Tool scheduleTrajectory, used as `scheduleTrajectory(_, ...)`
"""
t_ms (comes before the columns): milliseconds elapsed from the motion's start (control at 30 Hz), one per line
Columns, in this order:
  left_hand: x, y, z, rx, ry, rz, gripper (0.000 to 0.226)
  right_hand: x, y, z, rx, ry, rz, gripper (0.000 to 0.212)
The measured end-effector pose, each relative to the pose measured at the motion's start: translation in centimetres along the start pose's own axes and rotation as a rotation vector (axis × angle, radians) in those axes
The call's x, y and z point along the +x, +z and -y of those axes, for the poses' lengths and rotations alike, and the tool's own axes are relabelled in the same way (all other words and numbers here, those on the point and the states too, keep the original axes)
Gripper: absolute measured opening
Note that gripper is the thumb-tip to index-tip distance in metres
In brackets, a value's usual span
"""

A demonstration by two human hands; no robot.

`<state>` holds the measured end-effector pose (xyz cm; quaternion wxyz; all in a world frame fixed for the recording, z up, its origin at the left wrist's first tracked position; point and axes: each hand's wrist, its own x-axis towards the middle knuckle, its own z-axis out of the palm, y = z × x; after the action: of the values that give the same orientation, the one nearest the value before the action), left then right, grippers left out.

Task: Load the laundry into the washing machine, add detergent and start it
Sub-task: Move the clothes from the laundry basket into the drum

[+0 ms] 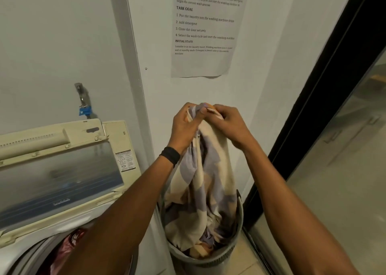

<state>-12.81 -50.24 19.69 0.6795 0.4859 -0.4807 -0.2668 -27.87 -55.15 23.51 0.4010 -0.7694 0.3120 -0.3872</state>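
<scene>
Sheet (205,170), cream and lilac, is gripped at its top by the left hand (186,123) and right hand (230,122), its tail lying in the basket (208,263), set between the open-lidded washing machine (20,251) and a black door frame (309,139).

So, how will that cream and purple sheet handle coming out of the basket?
Probably floppy: the sheet hangs in loose folds from the left hand and right hand. Its lower end lies in the basket, so it may drag on the rim. Likely light: fingertip pinches hold it up.
</scene>
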Motion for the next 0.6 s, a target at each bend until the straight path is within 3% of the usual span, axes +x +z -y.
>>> scheduleTrajectory(67, 0.2, -0.7, 0.0, -0.01, -0.006, -0.088, 0.042, -1.7, 1.0, -1.8, 0.033, 0.041, 0.011, 0.027)
scheduleTrajectory(267, 0.2, -2.6, 0.5, 0.015, -0.005, -0.147, 0.031, -8.5, 2.2, -9.3, 0.024, 0.236, 0.1, 0.056)
scheduleTrajectory(467, -0.6, -3.4, 1.9, 0.048, 0.015, -0.203, 0.025, -8.0, -3.0, -8.6, 0.056, 0.201, -0.171, 0.011)
scheduleTrajectory(600, -0.9, -2.4, 1.6, -0.017, -0.008, -0.114, 0.018, -4.5, -5.3, -3.6, 0.08, 0.068, -0.256, 0.011)
